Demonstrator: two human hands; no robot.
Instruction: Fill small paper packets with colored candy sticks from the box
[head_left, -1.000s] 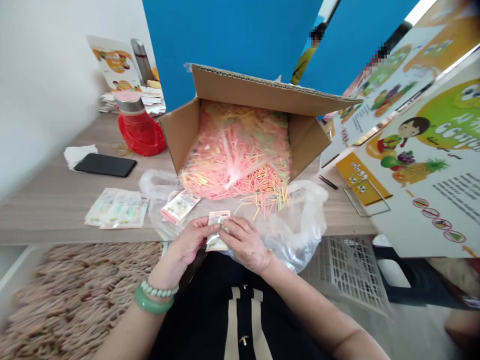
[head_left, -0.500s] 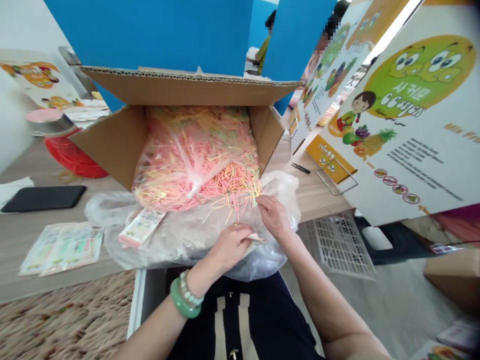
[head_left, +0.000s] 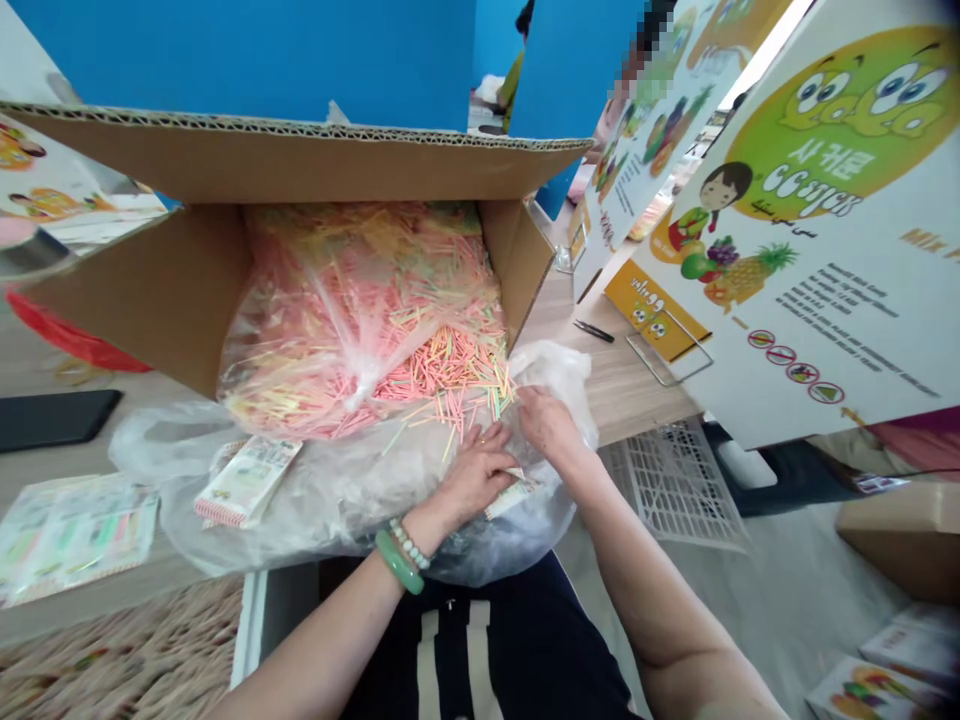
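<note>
An open cardboard box (head_left: 172,300) lies with its mouth toward me, holding a clear bag of thin pink, yellow and green sticks (head_left: 442,360). Loose sticks spill onto a crumpled clear plastic bag (head_left: 337,490) in front. My left hand (head_left: 476,470), with a green bangle and beads at its wrist, is closed over a small printed packet (head_left: 512,494), partly hidden under the fingers. Close on its right, my right hand (head_left: 546,422) has its fingers pinched at the edge of the loose sticks; what they hold is too small to make out. A stack of printed packets (head_left: 249,482) rests on the plastic.
Flat printed packets (head_left: 79,530) and a black phone (head_left: 56,420) lie at the left. Black tweezers (head_left: 593,331), a wire stand (head_left: 670,360) and large printed cartons (head_left: 832,240) are at the right. A white crate (head_left: 679,485) stands below the table edge.
The view has shifted, with the box now larger and farther left. My left hand has moved up toward the loose sticks, its fingers more spread over the packet. My right hand stays beside the sticks.
</note>
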